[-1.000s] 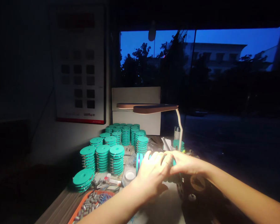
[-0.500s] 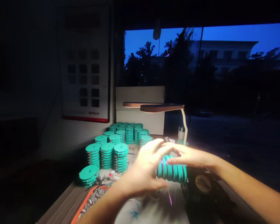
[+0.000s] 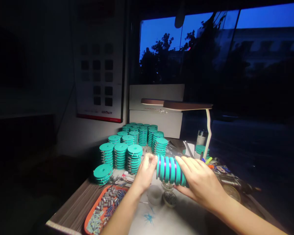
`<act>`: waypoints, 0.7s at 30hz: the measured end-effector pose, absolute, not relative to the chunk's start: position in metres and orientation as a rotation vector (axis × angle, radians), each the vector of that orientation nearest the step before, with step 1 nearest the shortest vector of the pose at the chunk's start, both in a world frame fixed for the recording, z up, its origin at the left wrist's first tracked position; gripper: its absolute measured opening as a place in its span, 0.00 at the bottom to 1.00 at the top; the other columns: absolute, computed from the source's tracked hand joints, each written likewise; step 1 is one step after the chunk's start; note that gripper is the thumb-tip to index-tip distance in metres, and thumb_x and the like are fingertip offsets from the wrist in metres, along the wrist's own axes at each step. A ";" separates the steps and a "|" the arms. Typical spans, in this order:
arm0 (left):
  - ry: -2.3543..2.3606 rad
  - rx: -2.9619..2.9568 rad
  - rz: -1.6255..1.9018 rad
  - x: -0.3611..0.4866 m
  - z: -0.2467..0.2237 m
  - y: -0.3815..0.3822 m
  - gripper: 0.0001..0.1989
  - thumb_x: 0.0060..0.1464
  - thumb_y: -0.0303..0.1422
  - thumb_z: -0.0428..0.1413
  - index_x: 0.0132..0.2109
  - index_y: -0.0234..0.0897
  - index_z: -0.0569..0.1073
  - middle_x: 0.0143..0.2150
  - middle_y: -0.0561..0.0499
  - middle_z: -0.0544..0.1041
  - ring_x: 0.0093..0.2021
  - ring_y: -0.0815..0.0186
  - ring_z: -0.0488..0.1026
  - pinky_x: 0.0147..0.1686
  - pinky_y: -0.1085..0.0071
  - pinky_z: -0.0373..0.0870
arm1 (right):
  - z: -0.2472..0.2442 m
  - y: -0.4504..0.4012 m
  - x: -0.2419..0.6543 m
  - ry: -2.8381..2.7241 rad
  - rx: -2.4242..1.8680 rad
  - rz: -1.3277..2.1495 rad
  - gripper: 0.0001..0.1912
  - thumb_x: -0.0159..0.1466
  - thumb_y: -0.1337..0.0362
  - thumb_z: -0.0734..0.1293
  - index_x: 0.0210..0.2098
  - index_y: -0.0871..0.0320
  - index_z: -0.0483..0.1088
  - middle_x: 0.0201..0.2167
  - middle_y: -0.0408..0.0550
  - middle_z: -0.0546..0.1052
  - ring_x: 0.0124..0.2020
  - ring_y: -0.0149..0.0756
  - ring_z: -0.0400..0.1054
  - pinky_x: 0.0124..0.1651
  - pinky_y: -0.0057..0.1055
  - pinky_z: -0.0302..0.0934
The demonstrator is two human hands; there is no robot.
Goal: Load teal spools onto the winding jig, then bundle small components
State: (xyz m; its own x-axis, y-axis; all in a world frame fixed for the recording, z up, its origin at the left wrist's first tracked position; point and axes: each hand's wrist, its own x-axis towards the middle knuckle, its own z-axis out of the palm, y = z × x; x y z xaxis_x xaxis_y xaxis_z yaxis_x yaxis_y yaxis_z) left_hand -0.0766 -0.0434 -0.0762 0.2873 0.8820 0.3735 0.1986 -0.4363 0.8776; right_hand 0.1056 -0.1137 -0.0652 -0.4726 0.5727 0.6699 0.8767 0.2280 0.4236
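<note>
A row of teal line spools point(image 3: 171, 170), wound with purple line, lies sideways between my two hands above the white work surface. My right hand point(image 3: 202, 179) wraps round the right end, its fingers over the top and its thumb below. At the left end, my left hand point(image 3: 145, 173) is closed, with its thumb and fingertips against the outermost spool. Whether a line end is pinched there is too small to tell. Below the spools stand small round dishes, one holding tiny dark pieces point(image 3: 170, 198). A clear round container point(image 3: 155, 195) is beside them.
Several stacks of teal spools point(image 3: 121, 153) fill the back left. An orange tray point(image 3: 88, 222) of metal weights and small parts lies front left. A desk lamp point(image 3: 188, 105) arches over the table. Pens, tools and a jar point(image 3: 201, 137) crowd the right side.
My left hand has drawn back from over the spools to their left end. My right hand has gone from lying over them to gripping the right end. The view has shifted slightly.
</note>
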 end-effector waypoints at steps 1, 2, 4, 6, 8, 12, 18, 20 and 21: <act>0.878 1.853 1.160 -0.081 -0.072 -0.045 0.23 0.46 0.46 0.52 0.46 0.36 0.68 0.47 0.44 0.71 0.44 0.61 0.68 0.38 0.68 0.66 | -0.062 -0.113 0.107 -2.155 -1.348 -1.087 0.33 0.51 0.51 0.66 0.50 0.67 0.62 0.43 0.58 0.71 0.40 0.47 0.66 0.41 0.41 0.62; 0.770 1.905 1.120 -0.086 -0.067 -0.046 0.30 0.40 0.44 0.58 0.51 0.38 0.65 0.53 0.44 0.66 0.49 0.59 0.65 0.43 0.68 0.65 | -0.060 -0.113 0.107 -2.165 -1.354 -1.063 0.33 0.52 0.50 0.66 0.50 0.66 0.62 0.43 0.57 0.71 0.40 0.46 0.66 0.40 0.40 0.62; 0.575 2.015 1.020 -0.092 -0.062 -0.045 0.44 0.28 0.36 0.66 0.56 0.40 0.60 0.58 0.44 0.60 0.56 0.56 0.59 0.52 0.65 0.58 | -0.057 -0.113 0.107 -2.166 -1.355 -1.042 0.32 0.52 0.50 0.65 0.49 0.66 0.62 0.42 0.57 0.71 0.39 0.46 0.66 0.40 0.40 0.62; 0.467 2.071 0.965 -0.094 -0.060 -0.042 0.45 0.26 0.32 0.67 0.55 0.39 0.61 0.57 0.45 0.61 0.56 0.55 0.58 0.56 0.61 0.52 | -0.057 -0.113 0.106 -2.161 -1.348 -1.042 0.32 0.52 0.50 0.65 0.49 0.66 0.62 0.43 0.57 0.71 0.40 0.47 0.66 0.40 0.41 0.62; 0.456 2.063 0.969 -0.093 -0.061 -0.039 0.40 0.28 0.31 0.67 0.52 0.39 0.63 0.54 0.46 0.64 0.54 0.55 0.61 0.55 0.59 0.53 | -0.058 -0.113 0.105 -2.156 -1.341 -1.043 0.33 0.51 0.51 0.66 0.49 0.66 0.61 0.42 0.57 0.71 0.39 0.47 0.66 0.40 0.41 0.62; 0.462 2.039 0.995 -0.089 -0.065 -0.037 0.37 0.29 0.28 0.66 0.50 0.40 0.63 0.51 0.47 0.66 0.52 0.56 0.62 0.54 0.59 0.55 | -0.059 -0.113 0.104 -2.155 -1.329 -1.046 0.33 0.50 0.52 0.68 0.49 0.66 0.61 0.42 0.58 0.71 0.39 0.47 0.66 0.39 0.41 0.63; 0.473 1.954 0.973 -0.097 -0.065 -0.037 0.43 0.27 0.33 0.67 0.54 0.42 0.60 0.55 0.45 0.63 0.52 0.58 0.63 0.48 0.64 0.62 | -0.059 -0.111 0.106 -2.147 -1.307 -1.083 0.35 0.49 0.52 0.68 0.49 0.68 0.61 0.41 0.59 0.71 0.39 0.46 0.66 0.39 0.40 0.63; 0.616 1.873 1.040 -0.098 -0.068 -0.033 0.38 0.32 0.44 0.63 0.53 0.40 0.61 0.53 0.45 0.65 0.47 0.61 0.66 0.40 0.68 0.67 | -0.062 -0.111 0.106 -2.120 -1.298 -1.151 0.33 0.50 0.54 0.68 0.49 0.68 0.61 0.42 0.59 0.71 0.40 0.46 0.65 0.40 0.41 0.63; 0.719 1.830 1.083 -0.098 -0.070 -0.030 0.31 0.39 0.49 0.56 0.48 0.38 0.65 0.47 0.45 0.69 0.42 0.63 0.69 0.34 0.69 0.67 | -0.065 -0.112 0.105 -2.092 -1.293 -1.203 0.31 0.51 0.56 0.67 0.49 0.68 0.61 0.42 0.59 0.71 0.41 0.47 0.65 0.42 0.42 0.62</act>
